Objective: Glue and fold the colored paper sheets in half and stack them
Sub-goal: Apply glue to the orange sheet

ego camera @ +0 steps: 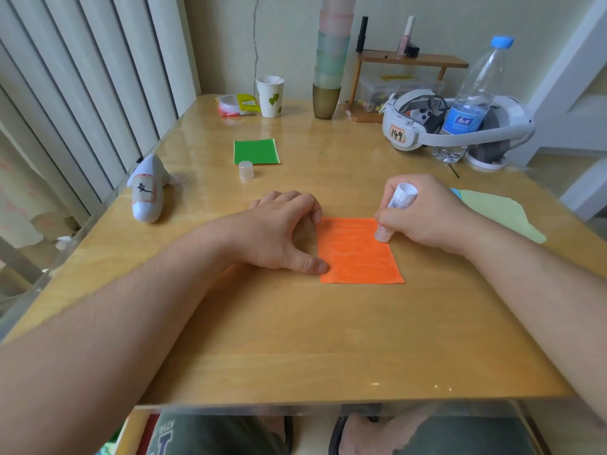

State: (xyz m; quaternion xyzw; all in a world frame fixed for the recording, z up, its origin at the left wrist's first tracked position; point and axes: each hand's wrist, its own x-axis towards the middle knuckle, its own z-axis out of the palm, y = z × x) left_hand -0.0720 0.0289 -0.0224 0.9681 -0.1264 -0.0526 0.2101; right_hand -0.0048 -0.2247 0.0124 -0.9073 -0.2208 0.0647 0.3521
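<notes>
right hand (423,213) is covering the white glue stick's (395,208) middle; pale yellow-green paper sheet (499,213) is lying partly behind that wrist; blue scrap beneath is barely showing.

glue cap (245,168) near green sheet (256,151)

A wooden table (295,339) carries orange paper (358,254), green paper (255,151), glue cap (245,169), water bottle (466,103).
</notes>
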